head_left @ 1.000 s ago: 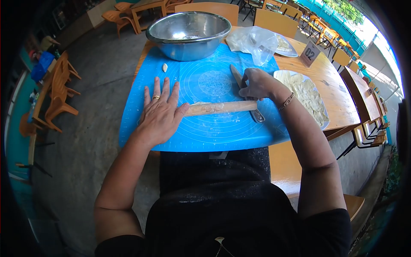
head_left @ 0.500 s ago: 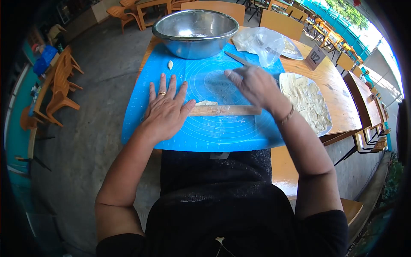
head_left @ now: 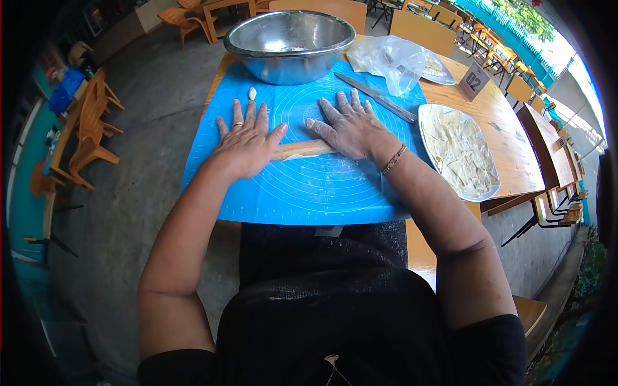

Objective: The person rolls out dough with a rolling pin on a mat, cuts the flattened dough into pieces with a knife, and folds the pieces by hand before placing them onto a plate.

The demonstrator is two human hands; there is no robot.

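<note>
A wooden rolling pin lies across the blue mat, with a sliver of pale dough showing along its lower edge. My left hand rests flat over the pin's left end, fingers stretched and a ring on one. Over the right end, my right hand presses down with spread, flour-dusted fingers. Neither hand wraps round the pin. Just beyond my left fingertips sits a small dough piece. A knife lies slantwise past my right hand.
A large steel bowl stands at the mat's far edge. To the right is a plate of flat dough wrappers. Behind it are a clear plastic bag, another plate and a number stand on the wooden table.
My right hand has come down onto the pin's right end with its fingers spread. The pin has shifted slightly away from me, and my left hand has moved a little forward with it.
</note>
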